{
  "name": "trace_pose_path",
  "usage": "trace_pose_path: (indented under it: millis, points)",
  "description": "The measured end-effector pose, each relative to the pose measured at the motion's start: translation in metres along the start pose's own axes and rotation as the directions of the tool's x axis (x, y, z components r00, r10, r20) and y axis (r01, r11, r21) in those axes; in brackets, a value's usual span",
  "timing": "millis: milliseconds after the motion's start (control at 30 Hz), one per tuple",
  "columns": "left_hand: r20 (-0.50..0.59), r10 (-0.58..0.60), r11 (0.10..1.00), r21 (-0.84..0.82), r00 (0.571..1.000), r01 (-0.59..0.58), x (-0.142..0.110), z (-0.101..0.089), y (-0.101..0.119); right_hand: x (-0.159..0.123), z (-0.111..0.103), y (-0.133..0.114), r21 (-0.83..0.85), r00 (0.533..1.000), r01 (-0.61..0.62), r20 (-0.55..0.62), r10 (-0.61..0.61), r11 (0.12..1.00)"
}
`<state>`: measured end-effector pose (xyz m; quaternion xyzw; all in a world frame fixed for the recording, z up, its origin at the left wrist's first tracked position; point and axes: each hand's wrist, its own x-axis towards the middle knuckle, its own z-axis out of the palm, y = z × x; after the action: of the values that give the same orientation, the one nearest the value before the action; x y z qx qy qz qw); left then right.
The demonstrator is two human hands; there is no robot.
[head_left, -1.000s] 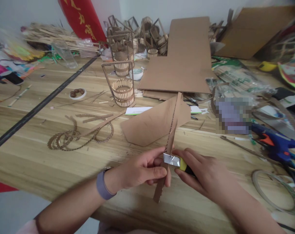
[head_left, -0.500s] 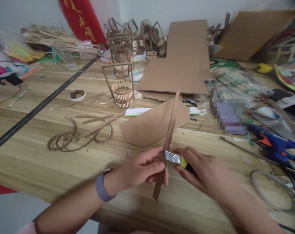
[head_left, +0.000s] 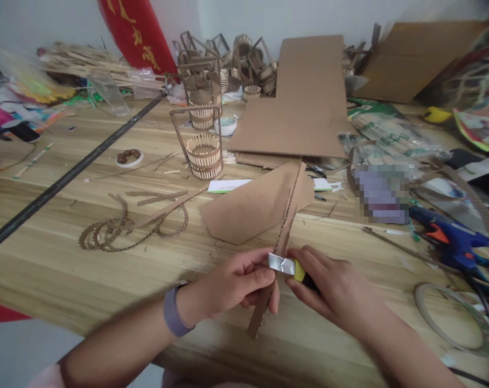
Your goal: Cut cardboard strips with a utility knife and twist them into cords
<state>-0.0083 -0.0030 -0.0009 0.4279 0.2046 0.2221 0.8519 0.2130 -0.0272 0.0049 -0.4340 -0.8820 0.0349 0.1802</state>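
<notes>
My left hand (head_left: 244, 280) pinches a narrow cardboard strip (head_left: 287, 231) between thumb and fingers, its near end sticking out below the hand. The strip slants away from me over a cut cardboard piece (head_left: 244, 207) lying on the table. Wrapped round a utility knife (head_left: 300, 272) with a yellow and black handle, my right hand (head_left: 337, 288) holds its silver blade flat across the strip, close to the left fingertips. Whether the blade has cut into the strip I cannot tell.
Curled cardboard strips (head_left: 111, 226) lie to the left. A small stick bucket (head_left: 204, 156) stands in front of others, beside large cardboard (head_left: 305, 108). A blue glue gun (head_left: 454, 231) and a tape ring (head_left: 450, 318) are at right; a dark bar (head_left: 78, 167) crosses the left.
The strip's far end has come down nearer to me, and its near end sticks out slightly further. The knife has shifted a little left and down with my right hand.
</notes>
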Motion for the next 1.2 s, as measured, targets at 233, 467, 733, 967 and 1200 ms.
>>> trace_pose_path:
  millis: [233,467,733,967,1200]
  points:
    - [0.009,0.008,1.0,-0.027,1.0,-0.008,0.0,0.0,-0.001,0.004,-0.007,0.0,0.005,1.0,0.029,0.012,-0.029,1.0]
    - [0.007,-0.003,0.997,-0.072,1.0,0.004,-0.001,0.001,-0.002,0.001,-0.005,0.003,-0.017,1.0,0.009,-0.001,-0.009,1.0]
    - [0.002,-0.007,0.995,-0.096,1.0,0.007,-0.002,0.002,0.002,-0.002,-0.003,0.011,-0.001,0.999,-0.048,0.017,0.048,0.999]
    - [-0.118,0.039,0.992,0.122,0.992,-0.024,-0.001,0.001,-0.002,-0.004,0.001,0.01,-0.034,0.999,-0.039,-0.008,0.039,0.999]
    - [-0.254,0.096,0.971,0.238,0.962,-0.033,-0.002,0.004,-0.003,0.004,-0.001,0.003,-0.023,0.999,0.005,0.053,-0.004,1.0]
